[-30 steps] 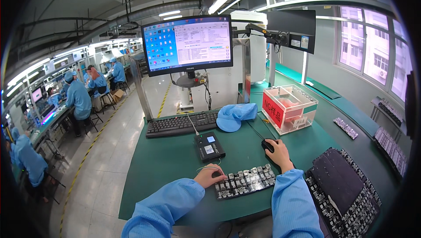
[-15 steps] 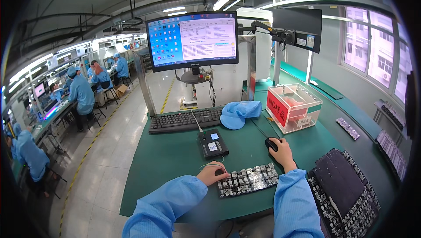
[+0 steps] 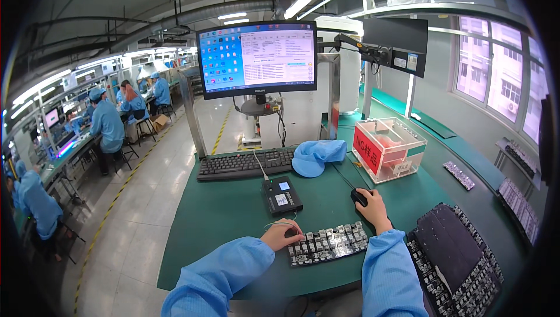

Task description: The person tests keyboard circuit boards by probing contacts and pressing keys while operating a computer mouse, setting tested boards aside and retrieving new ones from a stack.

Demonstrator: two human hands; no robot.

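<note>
My left hand [image 3: 281, 235] is closed at the upper left corner of a bare keyboard board [image 3: 328, 243] with metallic and white switches. A thin cable [image 3: 290, 222] loops from a small black box [image 3: 281, 195] to those fingers; its end is hidden under them. The box has a small lit screen and lies just beyond the hand. Over a black computer mouse [image 3: 357, 197], to the right of the board, my right hand [image 3: 373, 209] is curled, palm down. Ahead, a monitor [image 3: 256, 59] displays a desktop and a program window.
A black keyboard [image 3: 245, 164], a blue cloth cap [image 3: 318, 157] and a clear box with a red label [image 3: 389, 147] line the mat's far side. More keyboard boards [image 3: 429, 279], partly under a dark sheet [image 3: 450, 247], lie at right. Several people work at the left benches.
The view has tipped slightly, so the monitor sits a little lower in the picture. Both hands keep their places, left at the board's corner and right on the mouse.
</note>
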